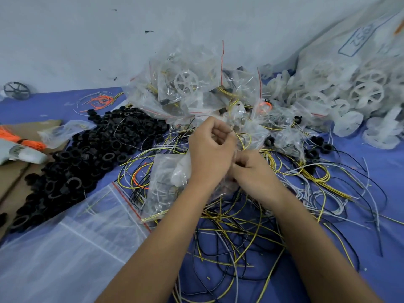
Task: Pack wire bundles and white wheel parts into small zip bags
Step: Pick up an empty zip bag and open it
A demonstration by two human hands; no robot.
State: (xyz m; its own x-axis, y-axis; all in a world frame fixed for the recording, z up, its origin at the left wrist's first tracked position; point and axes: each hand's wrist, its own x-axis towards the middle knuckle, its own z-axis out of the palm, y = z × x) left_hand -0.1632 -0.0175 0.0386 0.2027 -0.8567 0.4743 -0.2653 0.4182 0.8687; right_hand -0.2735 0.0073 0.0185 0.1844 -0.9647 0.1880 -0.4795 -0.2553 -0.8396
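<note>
Loose yellow, black and white wires (236,232) sprawl nearest on the blue tabletop (371,248). Above them the right hand (251,169) and left hand (211,147), touching, each close their grip on one small clear zip bag (244,138) between them. Farther off, filled bags (188,84) lie directly behind and white wheel parts (367,92) right, nearer the right hand.

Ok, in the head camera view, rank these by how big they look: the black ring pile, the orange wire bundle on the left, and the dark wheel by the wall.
1. black ring pile
2. orange wire bundle, partly cut off at the frame edge
3. dark wheel, farther away, so unsure
</note>
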